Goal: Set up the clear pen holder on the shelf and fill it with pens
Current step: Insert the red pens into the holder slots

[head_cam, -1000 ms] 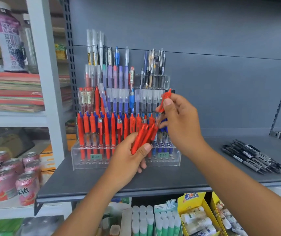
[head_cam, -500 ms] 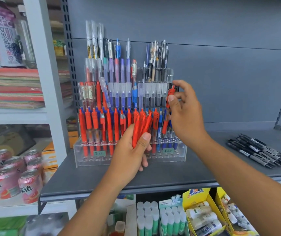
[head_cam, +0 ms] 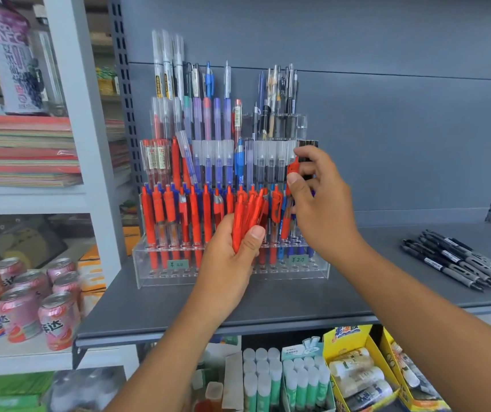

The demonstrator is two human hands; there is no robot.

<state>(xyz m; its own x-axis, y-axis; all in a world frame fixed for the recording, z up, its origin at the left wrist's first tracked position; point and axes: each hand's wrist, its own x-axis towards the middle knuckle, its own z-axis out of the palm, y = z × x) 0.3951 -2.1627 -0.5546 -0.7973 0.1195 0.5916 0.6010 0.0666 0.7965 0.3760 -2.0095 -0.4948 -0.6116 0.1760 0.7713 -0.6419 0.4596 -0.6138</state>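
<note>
**Head view.** The clear pen holder [head_cam: 155, 272] stands on the grey shelf [head_cam: 297, 301] against the back panel, its tiers mostly filled. The left hand [head_cam: 226, 263], at 6 o'clock of the holder, grips a bundle of red pens [head_cam: 248, 215] between curled fingers and thumb. The right hand [head_cam: 321, 209], at 3 o'clock of the bundle, pinches a single red pen [head_cam: 293, 169] by its upper end, tip down over the front rows. Loose black pens [head_cam: 458, 263] lie at 3 o'clock on the shelf, well apart.

**Risks.** The tip may miss its hole and glance off neighbouring pens, because the crowded row leaves little room. A slackened left grip would likely spill the bundle.
</note>
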